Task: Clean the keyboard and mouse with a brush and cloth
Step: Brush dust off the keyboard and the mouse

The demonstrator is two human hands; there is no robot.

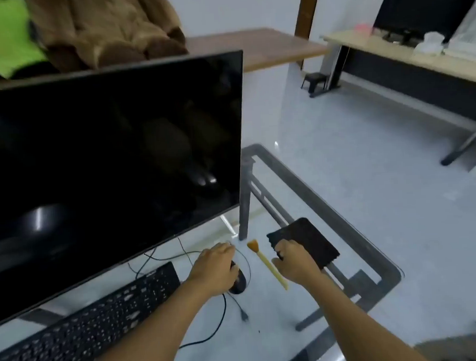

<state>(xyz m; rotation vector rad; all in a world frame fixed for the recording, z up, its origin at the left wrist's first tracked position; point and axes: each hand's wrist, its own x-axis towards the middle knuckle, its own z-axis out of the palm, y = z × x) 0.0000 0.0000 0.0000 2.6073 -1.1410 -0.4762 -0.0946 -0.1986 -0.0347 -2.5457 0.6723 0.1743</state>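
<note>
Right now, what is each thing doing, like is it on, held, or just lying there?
Monitor: screen dark, upright on the glass table.
Keyboard: lying flat, untouched.
Mouse: on the table, left hand resting over it.
Brush: lying between the hands, nobody holding it.
Cloth: flat on the table, right hand gripping its near edge.

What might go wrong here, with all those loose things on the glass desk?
The yellow-handled brush lies loose between both hands, so a sweep might knock it away. The left hand rests on the black mouse; its thin black cable could snag. The right hand grips the dark cloth near the desk edge.
</note>
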